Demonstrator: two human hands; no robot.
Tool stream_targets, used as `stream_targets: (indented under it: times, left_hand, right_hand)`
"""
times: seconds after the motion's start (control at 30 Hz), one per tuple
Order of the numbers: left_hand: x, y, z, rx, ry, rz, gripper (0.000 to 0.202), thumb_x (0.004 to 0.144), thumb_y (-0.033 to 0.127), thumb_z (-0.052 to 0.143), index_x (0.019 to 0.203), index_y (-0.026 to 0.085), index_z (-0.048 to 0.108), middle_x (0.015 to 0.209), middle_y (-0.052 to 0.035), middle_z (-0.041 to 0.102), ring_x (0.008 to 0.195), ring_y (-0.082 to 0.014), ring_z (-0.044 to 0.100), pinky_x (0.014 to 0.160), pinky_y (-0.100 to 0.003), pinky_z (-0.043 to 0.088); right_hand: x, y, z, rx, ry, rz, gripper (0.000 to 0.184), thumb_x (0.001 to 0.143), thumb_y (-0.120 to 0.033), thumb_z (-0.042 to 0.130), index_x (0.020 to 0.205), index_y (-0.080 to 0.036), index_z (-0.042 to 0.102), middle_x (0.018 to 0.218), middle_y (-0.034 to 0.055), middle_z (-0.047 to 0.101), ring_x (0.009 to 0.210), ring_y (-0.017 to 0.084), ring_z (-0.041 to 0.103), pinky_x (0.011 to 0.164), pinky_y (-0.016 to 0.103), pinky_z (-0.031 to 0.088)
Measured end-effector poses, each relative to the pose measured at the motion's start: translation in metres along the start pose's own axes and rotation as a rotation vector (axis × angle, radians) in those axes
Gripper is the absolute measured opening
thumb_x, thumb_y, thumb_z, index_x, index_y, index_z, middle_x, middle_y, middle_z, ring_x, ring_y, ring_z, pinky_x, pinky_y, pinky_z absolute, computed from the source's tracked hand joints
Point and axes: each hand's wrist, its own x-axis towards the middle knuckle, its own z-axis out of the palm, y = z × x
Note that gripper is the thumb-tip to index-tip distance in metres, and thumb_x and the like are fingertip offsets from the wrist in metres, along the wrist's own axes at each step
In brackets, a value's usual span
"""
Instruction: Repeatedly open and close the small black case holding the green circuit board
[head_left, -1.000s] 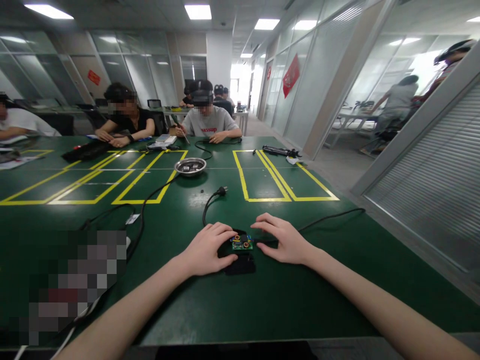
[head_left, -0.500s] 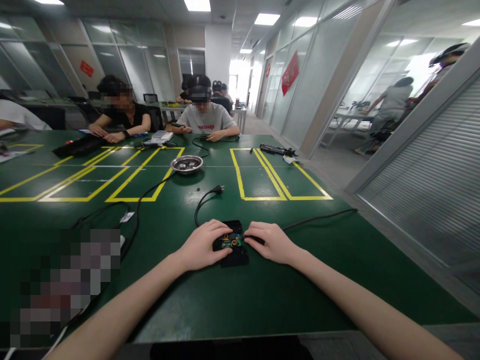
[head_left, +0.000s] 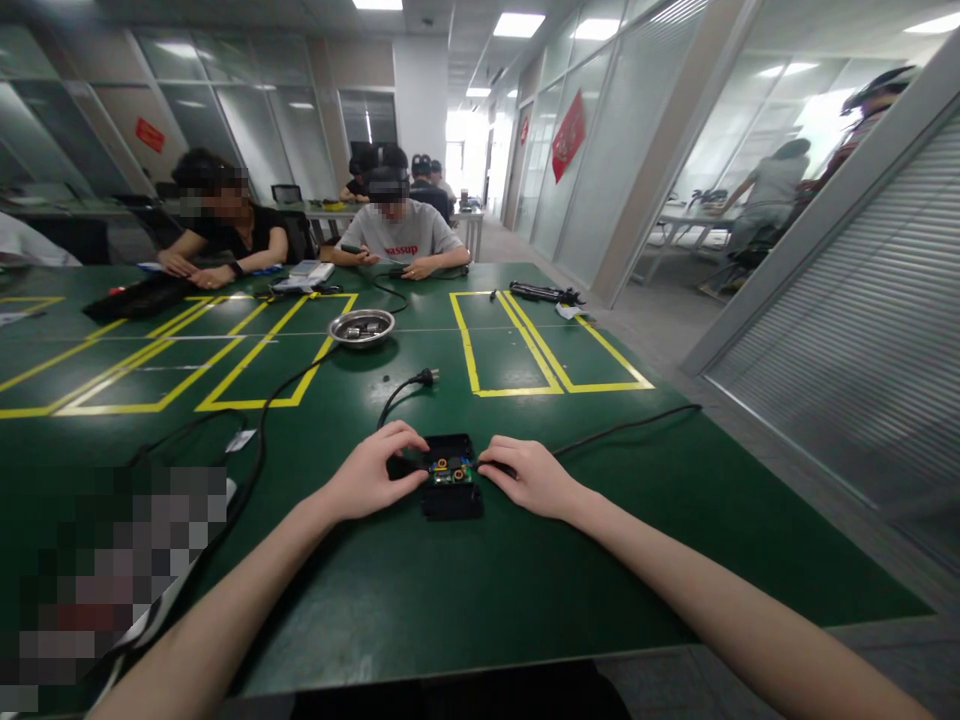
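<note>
Left hand (head_left: 365,480) and right hand (head_left: 527,477) flank open black adapter case (head_left: 450,487) on green surface (head_left: 480,580), at 9 and 3 o'clock; fingers touching it, grips loose, clamped on nothing.

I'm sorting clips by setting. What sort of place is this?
Likely an electronics assembly or training workroom in an office building: a green work table marked with yellow tape boxes, an opened black case with a circuit board between both hands, and glass partition walls.
</note>
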Motion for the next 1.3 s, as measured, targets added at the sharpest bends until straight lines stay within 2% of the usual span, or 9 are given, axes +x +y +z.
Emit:
stream_targets:
  times: [0.1,0.23,0.43,0.6,0.77,0.87,0.93,1.03,1.3]
  left_hand:
    - [-0.001,0.0,-0.01,0.021,-0.064,0.015,0.013,0.089,0.023,0.064,0.095,0.017,0.074,0.092,-0.0058,0.072,0.083,-0.017,0.067,0.077,-0.028,0.054]
    - [-0.004,0.013,-0.017,0.01,-0.092,-0.041,0.011,0.085,0.022,0.066,0.089,0.017,0.075,0.08,-0.0016,0.07,0.071,-0.013,0.062,0.066,-0.022,0.049]
    - [-0.01,0.026,-0.019,-0.126,-0.234,-0.089,0.007,0.079,0.02,0.066,0.077,0.016,0.071,0.069,0.0022,0.062,0.061,-0.0098,0.054,0.057,-0.019,0.041]
    - [-0.012,0.024,-0.013,-0.117,-0.281,-0.101,0.004,0.078,0.017,0.066,0.077,0.016,0.07,0.069,0.0027,0.06,0.062,-0.0099,0.053,0.057,-0.019,0.04]
    - [-0.011,0.023,-0.013,-0.084,-0.253,-0.135,0.012,0.082,0.02,0.065,0.089,0.017,0.074,0.074,0.0011,0.063,0.065,-0.0113,0.055,0.06,-0.02,0.043]
    - [-0.011,0.023,-0.013,-0.053,-0.268,-0.07,0.008,0.085,0.02,0.064,0.081,0.017,0.071,0.076,-0.0006,0.064,0.069,-0.013,0.058,0.063,-0.022,0.045]
    - [-0.012,0.024,-0.013,-0.021,-0.271,-0.009,0.013,0.089,0.019,0.062,0.077,0.017,0.068,0.077,-0.0019,0.064,0.073,-0.0148,0.059,0.066,-0.023,0.046]
    - [-0.013,0.027,-0.013,0.039,-0.276,0.057,0.017,0.093,0.016,0.057,0.079,0.019,0.067,0.081,-0.0034,0.065,0.078,-0.017,0.061,0.068,-0.024,0.047]
    - [-0.015,0.028,-0.014,0.034,-0.254,0.074,0.019,0.095,0.017,0.055,0.087,0.019,0.072,0.085,-0.005,0.068,0.082,-0.0184,0.064,0.071,-0.026,0.049]
  right_hand:
    - [-0.001,-0.003,-0.003,0.067,0.069,-0.016,0.016,0.101,-0.023,0.059,0.097,-0.017,0.073,0.088,0.0066,0.071,0.075,0.017,0.067,0.068,0.028,0.052]
    - [-0.005,-0.012,-0.012,0.137,0.145,-0.032,0.018,0.102,-0.027,0.057,0.103,-0.018,0.073,0.085,0.0057,0.07,0.064,0.015,0.061,0.062,0.027,0.051]
    - [-0.012,-0.018,-0.018,0.224,0.024,-0.198,0.012,0.099,-0.024,0.062,0.101,-0.017,0.072,0.081,0.0045,0.07,0.065,0.014,0.063,0.061,0.025,0.048]
    - [-0.013,-0.014,-0.016,0.142,-0.086,-0.205,0.013,0.1,-0.024,0.061,0.097,-0.018,0.071,0.08,0.0032,0.07,0.065,0.014,0.063,0.058,0.025,0.045]
    - [-0.012,-0.015,-0.018,0.037,-0.083,-0.18,0.013,0.1,-0.023,0.059,0.096,-0.018,0.071,0.083,0.0036,0.07,0.068,0.014,0.066,0.058,0.025,0.044]
    - [-0.011,-0.015,-0.023,0.043,-0.141,-0.18,0.01,0.097,-0.025,0.063,0.101,-0.019,0.07,0.086,0.0029,0.071,0.069,0.014,0.065,0.06,0.025,0.044]
    - [-0.011,-0.014,-0.025,0.031,-0.172,-0.209,0.015,0.096,-0.031,0.067,0.104,-0.019,0.07,0.09,0.0036,0.071,0.072,0.015,0.066,0.061,0.025,0.044]
    - [-0.011,-0.012,-0.023,-0.012,-0.159,-0.265,0.019,0.099,-0.037,0.065,0.102,-0.019,0.07,0.089,0.0048,0.071,0.076,0.016,0.066,0.063,0.026,0.044]
    - [-0.009,-0.01,-0.02,-0.034,-0.167,-0.302,0.018,0.104,-0.031,0.057,0.097,-0.018,0.068,0.084,0.0045,0.068,0.078,0.017,0.063,0.066,0.027,0.042]
